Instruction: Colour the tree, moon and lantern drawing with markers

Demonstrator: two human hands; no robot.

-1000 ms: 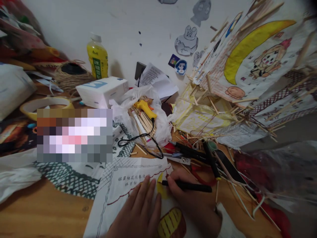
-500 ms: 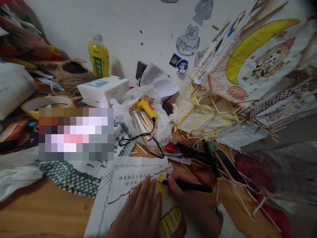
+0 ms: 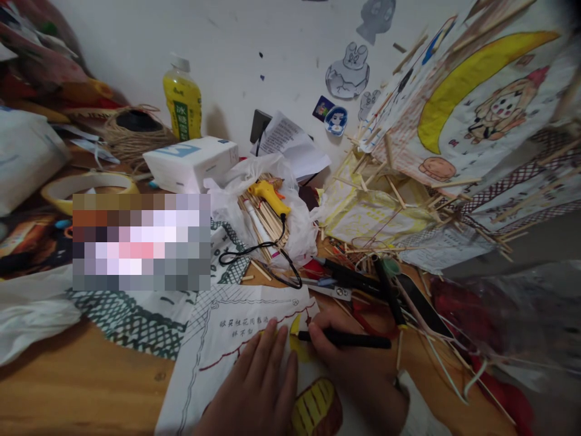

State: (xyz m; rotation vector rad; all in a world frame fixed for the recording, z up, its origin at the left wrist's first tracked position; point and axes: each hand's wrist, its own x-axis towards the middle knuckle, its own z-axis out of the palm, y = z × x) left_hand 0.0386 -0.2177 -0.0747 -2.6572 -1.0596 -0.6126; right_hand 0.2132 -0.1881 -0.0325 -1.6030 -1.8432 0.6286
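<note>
A sheet of white paper with handwritten characters, a dark red wavy line and a wavy border lies on the wooden table. My left hand rests flat on it, fingers stretched out. My right hand grips a black marker pen, its yellow tip on a yellow crescent drawn on the paper. Below, between both hands, shows a drawn yellow-and-brown striped shape. The lower part of the sheet is hidden by my hands.
Behind the paper, a plastic bag holds wooden sticks and a yellow glue gun. Pens, scissors and a phone lie right. Stick-framed paper lanterns stand at back right. A white box, yellow bottle and tape roll are left.
The view has shifted very slightly. My left hand stays flat on the paper, and the pen tip remains at the yellow crescent.
</note>
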